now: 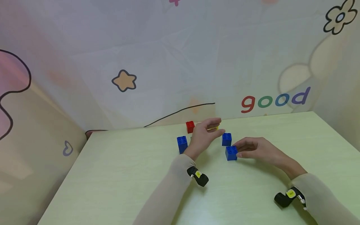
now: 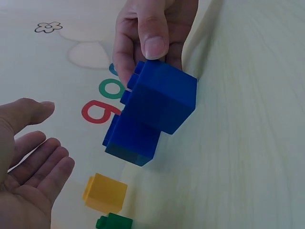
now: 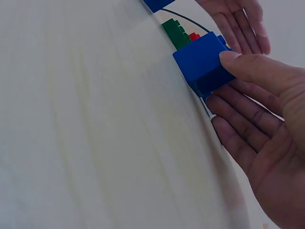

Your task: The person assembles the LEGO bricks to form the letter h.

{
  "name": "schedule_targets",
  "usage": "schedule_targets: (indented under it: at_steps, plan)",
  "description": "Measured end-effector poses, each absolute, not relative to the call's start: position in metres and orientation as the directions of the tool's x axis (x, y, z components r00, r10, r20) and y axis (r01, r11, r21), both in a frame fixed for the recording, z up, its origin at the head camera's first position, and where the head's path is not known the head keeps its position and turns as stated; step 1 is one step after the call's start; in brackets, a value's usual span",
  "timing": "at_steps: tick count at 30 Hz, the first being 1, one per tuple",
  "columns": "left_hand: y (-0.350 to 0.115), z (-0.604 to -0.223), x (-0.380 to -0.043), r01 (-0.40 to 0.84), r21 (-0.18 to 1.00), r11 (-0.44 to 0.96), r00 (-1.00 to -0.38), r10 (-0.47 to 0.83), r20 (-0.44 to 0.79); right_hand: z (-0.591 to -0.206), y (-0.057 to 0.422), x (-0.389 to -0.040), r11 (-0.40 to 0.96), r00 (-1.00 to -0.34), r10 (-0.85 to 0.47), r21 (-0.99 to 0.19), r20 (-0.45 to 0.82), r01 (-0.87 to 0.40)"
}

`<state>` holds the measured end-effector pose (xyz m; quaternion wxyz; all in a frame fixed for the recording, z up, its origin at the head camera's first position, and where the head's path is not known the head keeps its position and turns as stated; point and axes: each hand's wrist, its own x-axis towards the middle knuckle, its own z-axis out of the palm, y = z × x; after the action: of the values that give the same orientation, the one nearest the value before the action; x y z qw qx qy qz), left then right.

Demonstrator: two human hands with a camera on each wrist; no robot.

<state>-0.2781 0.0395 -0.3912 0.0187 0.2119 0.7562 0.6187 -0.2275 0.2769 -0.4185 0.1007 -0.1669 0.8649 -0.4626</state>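
Observation:
My right hand (image 1: 260, 150) pinches the nearer blue toy building block (image 1: 231, 153) at its right side, the thumb on the near part and the fingers behind. Just beyond it stands another blue block (image 1: 226, 139); in the left wrist view the two look side by side. My left hand (image 1: 203, 136) hovers left of them with thumb and fingers apart and nothing between. Partly hidden behind that hand is a yellow block (image 2: 106, 192), with a green block (image 2: 114, 222) near it.
A red block (image 1: 190, 127) stands toward the table's back edge. Left of my left wrist is one more blue block (image 1: 182, 144). The pale wooden table (image 1: 126, 175) meets a printed cloth backdrop (image 1: 168, 68) behind.

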Motion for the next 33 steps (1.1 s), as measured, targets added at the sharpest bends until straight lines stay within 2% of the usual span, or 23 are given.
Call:
schedule_targets:
  at_steps: [20, 33]
  plan:
    - [0.039, -0.408, -0.285, 0.22, 0.963, 0.159, -0.931, 0.328, 0.158, -0.419, 0.278, -0.226, 0.503, -0.923, -0.384, -0.842, -0.016, -0.195]
    - [0.04, -0.419, -0.285, 0.215, 0.952, 0.216, -0.913, 0.391, 0.118, -0.421, 0.277, -0.227, 0.515, -0.925, -0.379, -0.834, -0.015, -0.197]
